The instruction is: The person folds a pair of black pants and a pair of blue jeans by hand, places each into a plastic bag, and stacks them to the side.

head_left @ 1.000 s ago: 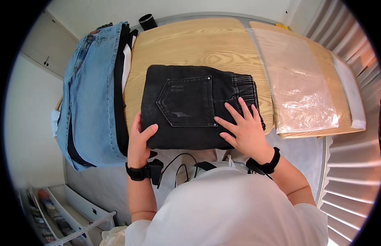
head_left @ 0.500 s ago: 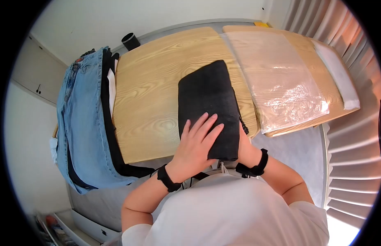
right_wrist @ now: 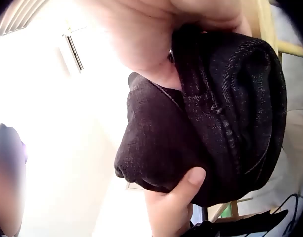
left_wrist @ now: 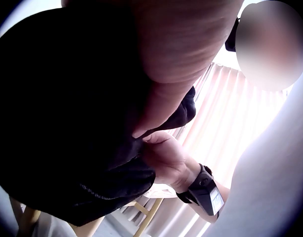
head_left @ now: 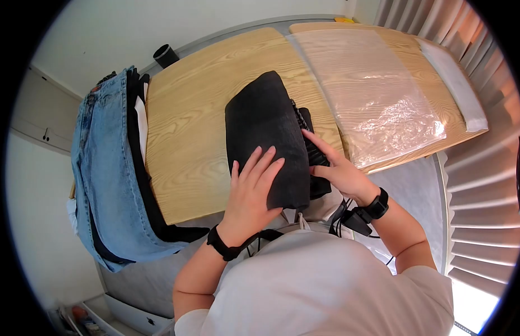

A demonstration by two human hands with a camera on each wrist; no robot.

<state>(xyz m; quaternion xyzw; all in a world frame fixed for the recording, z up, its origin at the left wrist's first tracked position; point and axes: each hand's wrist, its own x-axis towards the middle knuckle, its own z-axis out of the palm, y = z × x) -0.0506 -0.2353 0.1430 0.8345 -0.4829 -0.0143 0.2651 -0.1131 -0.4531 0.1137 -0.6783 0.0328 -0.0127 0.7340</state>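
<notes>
A pair of black jeans [head_left: 264,131], folded into a thick bundle, sits over the near part of the wooden table, turned toward the right. My left hand [head_left: 250,187] grips its near end, fingers spread over the upper face; the thumb [right_wrist: 195,176] presses the end in the right wrist view. On the other side, my right hand [head_left: 345,175] grips the gathered waistband edge [head_left: 316,154], with the index finger along the fold and the thumb tucked in. The right wrist view shows the layered denim [right_wrist: 230,108] close under that hand. Most of the right fingers are hidden behind the cloth there.
Blue jeans [head_left: 106,168] lie stacked over black and white garments at the table's [head_left: 187,145] left end. A clear plastic bag [head_left: 377,106] lies on the right-hand board, beside a folded white strip [head_left: 453,84]. A black bin [head_left: 166,56] stands behind.
The jeans lay flat with the back pocket up, then were folded over into a narrower bundle. The left hand moved onto its top. The right hand has come out from behind to the waistband edge.
</notes>
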